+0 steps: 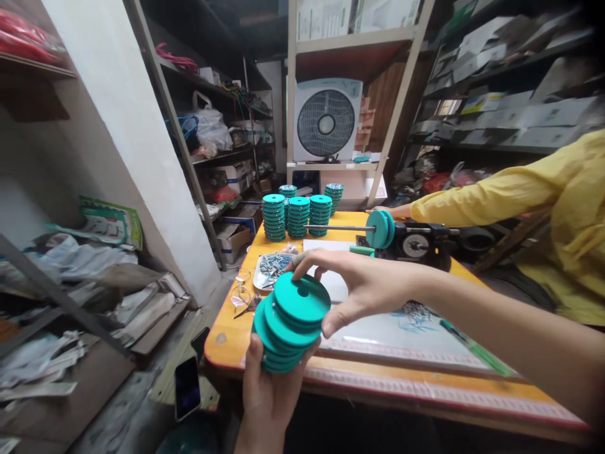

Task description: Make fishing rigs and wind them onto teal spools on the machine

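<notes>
Over the table's front left corner, my left hand (271,400) is wrapped round the lower part of a leaning stack of teal spools (278,350). My right hand (354,280) reaches across from the right. Its fingers and thumb span the rim of the top spool (300,296), which has a hole in its middle and sits shifted to one side. Behind the stack is a white tray (258,277) of small metal parts, partly hidden by my right fingers. Eyeglasses (240,296) lie to the left of it.
Several spool columns (297,217) stand at the back of the yellow table (222,328). A black winding machine (418,243) carries a teal spool (377,229) on its rod. A person in a yellow sleeve (491,183) reaches in from the right. A phone (188,388) lies lower left.
</notes>
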`<state>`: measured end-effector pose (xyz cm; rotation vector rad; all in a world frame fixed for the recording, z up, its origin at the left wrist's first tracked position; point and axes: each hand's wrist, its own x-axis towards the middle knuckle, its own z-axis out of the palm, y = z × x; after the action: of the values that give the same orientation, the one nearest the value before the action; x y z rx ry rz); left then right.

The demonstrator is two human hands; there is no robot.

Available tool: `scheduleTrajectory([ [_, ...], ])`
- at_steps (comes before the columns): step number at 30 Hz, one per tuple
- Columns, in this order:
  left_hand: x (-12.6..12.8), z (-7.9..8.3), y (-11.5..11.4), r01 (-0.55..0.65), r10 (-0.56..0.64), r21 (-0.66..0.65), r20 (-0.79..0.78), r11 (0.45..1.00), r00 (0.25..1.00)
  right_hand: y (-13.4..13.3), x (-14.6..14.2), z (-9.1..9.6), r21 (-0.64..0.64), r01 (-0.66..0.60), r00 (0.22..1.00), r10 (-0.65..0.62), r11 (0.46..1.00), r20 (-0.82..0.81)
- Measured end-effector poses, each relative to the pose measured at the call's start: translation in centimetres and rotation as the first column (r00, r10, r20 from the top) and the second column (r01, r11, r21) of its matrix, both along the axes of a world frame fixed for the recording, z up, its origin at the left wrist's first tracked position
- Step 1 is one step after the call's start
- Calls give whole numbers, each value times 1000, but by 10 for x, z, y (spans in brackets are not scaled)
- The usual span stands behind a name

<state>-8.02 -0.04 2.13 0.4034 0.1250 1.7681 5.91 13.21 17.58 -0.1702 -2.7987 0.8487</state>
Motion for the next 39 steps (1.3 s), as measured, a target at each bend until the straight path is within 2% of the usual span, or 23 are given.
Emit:
scheduleTrajectory([
  [4,7,7,-2,-65,58,-89,-77,994,995,-7,0,0,79,137,988,-142,987,55],
  [8,8,0,-1,-107,99,-74,-102,992,990,-16,-1,8,163,98,990,-113,982,83],
  [11,1,-14,1,-55,54,-25,-52,998,997,-9,-6,15,206,54,998,-55,977,-2],
  [13,-5,-23,0,-33,33,-15,-6,999,999,6,-14,18,268,106,988,-70,957,-140],
  [17,-11,-35,0,-23,23,-7,58,1000,998,44,-35,14,388,347,917,-221,854,-333],
  [19,-10,-36,0,-46,42,41,75,998,996,61,-42,6,411,396,905,-274,821,-324],
  [22,-9,-35,0,-59,50,100,94,993,994,76,-46,-5,435,413,906,-311,800,-289],
  [27,-12,-33,1,-36,20,154,104,987,994,80,-41,-15,489,416,908,-318,767,-275],
  [33,-14,-23,3,64,-92,278,89,958,992,76,-41,-14,594,460,886,-381,660,-263],
  [36,-16,-22,2,69,-96,309,75,949,993,72,-35,-9,673,468,869,-436,573,-234],
  [39,-16,-26,2,74,-97,302,60,950,993,68,-16,-5,744,474,840,-496,471,-221],
])
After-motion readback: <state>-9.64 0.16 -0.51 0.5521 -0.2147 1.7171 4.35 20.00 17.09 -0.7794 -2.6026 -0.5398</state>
